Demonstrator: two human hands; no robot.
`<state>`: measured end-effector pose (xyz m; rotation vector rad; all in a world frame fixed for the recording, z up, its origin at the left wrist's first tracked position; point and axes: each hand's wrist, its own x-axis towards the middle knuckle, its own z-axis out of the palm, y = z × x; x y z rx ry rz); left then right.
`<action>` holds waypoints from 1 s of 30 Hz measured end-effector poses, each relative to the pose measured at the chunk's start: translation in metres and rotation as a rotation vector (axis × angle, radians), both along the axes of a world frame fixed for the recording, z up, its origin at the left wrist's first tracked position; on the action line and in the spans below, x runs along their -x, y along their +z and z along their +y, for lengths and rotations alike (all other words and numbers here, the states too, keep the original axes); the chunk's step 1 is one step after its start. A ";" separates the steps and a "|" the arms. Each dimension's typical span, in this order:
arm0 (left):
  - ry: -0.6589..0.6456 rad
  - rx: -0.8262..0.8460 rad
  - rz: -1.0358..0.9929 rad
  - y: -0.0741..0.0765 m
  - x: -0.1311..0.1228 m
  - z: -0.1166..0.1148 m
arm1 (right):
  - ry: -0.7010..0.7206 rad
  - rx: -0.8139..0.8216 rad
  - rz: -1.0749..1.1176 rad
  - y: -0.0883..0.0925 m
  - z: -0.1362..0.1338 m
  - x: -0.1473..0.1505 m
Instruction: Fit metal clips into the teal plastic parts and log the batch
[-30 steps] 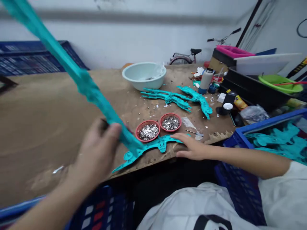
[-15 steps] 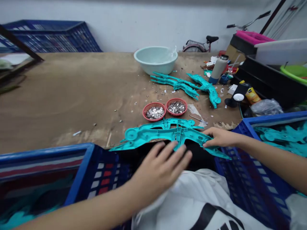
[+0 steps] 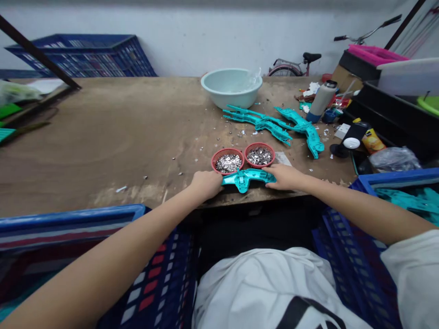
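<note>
**Turquoise moulded plastic frame [image 3: 244, 179] brought down to bench edge, both hands closed on it**

Moved since the earlier view: the frame now lies at the near edge of the brown plywood workbench [image 3: 103, 137], directly below two round red plastic baskets [image 3: 227, 161] of silver metal pieces. Left hand [image 3: 206, 185] and right hand [image 3: 285, 177] are narrow, closed over the frame's opposite ends and holding it; its middle stays visible between them.

Risks, in my judgement: the frame sits just below the basket rims, and contact may be hidden at this angle. A push away from the body could tip a basket and spill the pieces among the loose bits on the bench. A slip of either hand could drop the frame off the edge into the dark gap between the blue plastic crates [image 3: 394, 176] [image 3: 68, 214]. Loose debris under the frame could also make it rock.
</note>
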<state>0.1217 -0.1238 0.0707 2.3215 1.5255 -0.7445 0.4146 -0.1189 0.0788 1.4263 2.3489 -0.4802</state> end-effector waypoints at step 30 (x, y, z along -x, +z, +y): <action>0.032 0.073 -0.057 0.003 0.002 0.001 | 0.047 -0.182 0.088 -0.045 0.104 0.019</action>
